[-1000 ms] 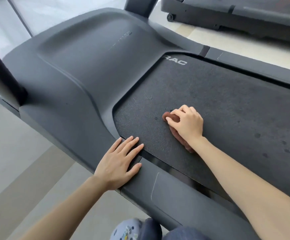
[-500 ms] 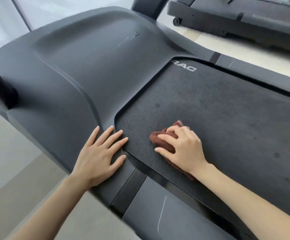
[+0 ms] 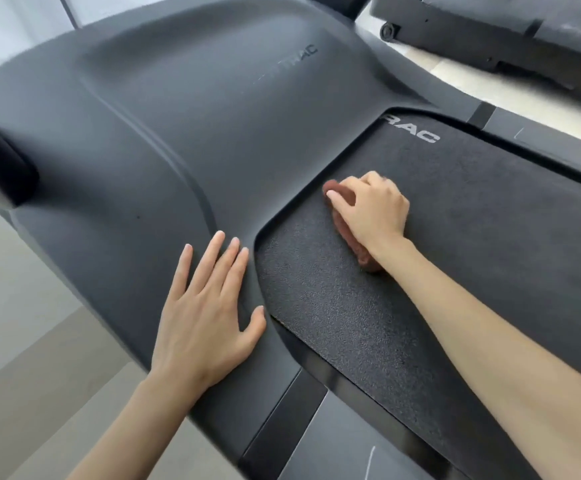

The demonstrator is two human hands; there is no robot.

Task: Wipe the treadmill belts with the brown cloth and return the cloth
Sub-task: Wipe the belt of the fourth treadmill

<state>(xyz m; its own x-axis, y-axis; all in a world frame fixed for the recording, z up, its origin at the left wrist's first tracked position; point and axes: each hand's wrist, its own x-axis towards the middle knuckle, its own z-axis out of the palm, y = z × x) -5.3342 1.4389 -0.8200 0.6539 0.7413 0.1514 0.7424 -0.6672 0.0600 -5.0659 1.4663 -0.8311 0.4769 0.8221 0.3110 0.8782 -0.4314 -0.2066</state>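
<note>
Right now the wipe is mid-stroke. The cloth (image 3: 341, 225) lies on the belt (image 3: 490, 254) under the right hand (image 3: 372, 209), close to the curved seam where the belt runs under the hood (image 3: 178, 133). That hand's fingers are bent over the cloth and clamped on it, with one fingertip stretched forward along its far end.

What the next move turns on is the cloth's long axis. It runs from fingertips to wrist, in line with the forearm, so brown shows at both ends — past the fingertips towards the hood, and beside the wrist. The seam is just beyond the cloth's far end, so there is little room to push forward. The unwiped belt lies to the right and back along the arm, and a pull that way looks the likelier stroke.

The left hand (image 3: 206, 317) rests flat on the hood, fingers straight and a little apart, holding nothing — well apart from the cloth, so the right hand is nearer.
</note>
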